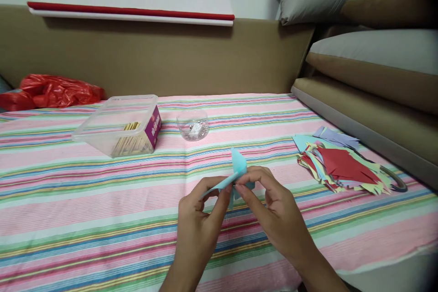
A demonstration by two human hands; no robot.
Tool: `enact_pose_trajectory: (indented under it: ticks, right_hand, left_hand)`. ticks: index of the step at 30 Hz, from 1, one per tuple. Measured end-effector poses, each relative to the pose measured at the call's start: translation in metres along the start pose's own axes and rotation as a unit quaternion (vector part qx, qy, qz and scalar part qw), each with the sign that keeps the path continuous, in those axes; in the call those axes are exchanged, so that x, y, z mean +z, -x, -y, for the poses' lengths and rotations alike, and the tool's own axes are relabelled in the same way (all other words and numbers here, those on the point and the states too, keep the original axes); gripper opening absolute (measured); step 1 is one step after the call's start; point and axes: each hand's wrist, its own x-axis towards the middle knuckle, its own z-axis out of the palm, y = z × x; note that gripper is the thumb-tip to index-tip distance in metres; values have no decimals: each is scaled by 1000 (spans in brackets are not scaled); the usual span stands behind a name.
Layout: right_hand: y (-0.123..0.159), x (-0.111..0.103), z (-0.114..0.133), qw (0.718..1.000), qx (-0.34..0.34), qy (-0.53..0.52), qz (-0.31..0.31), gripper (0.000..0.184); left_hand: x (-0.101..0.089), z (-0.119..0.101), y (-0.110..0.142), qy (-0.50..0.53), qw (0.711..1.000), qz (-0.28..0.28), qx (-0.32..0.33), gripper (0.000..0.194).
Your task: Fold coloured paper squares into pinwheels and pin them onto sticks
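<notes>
A small folded piece of light blue paper (238, 164) is held just above the striped cloth, between both hands. My left hand (198, 221) pinches its lower left flap with thumb and fingers. My right hand (270, 210) pinches it from the right, fingertips meeting the left hand's at the fold. One pointed corner of the paper sticks up above the fingers.
A striped cloth (85, 200) covers the surface. A clear plastic box (119, 123) with thin sticks and a small clear dish (193, 124) stand further back. A pile of cut coloured paper (338, 166) lies at the right, a red plastic bag (51, 91) far left, cushions at the right.
</notes>
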Motion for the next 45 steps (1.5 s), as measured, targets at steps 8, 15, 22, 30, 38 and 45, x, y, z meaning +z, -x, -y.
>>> enact_pose_trajectory:
  ticks: [8,15,22,30,38,45]
  right_hand:
    - [0,3,-3,999,18,-14,-40,4]
    - [5,0,-7,996,6,-38,-86,30]
    - [-2,-14,-2,980,-158,120,-20,30]
    - [-3,-14,-2,960,-219,172,-21,28]
    - [-6,-12,-6,971,-192,144,8,27]
    - [-11,-3,-7,986,-139,85,37,21]
  left_hand:
    - [2,-2,0,-38,998,21,51,12]
    - [-9,-2,-3,-162,968,34,187,23]
    - [-22,-3,-12,-217,907,67,356,32]
    - [-25,-4,-13,-240,892,56,380,29]
    - [-30,-6,-14,-246,901,67,351,30]
    - [-68,-11,-5,-292,906,5,307,50]
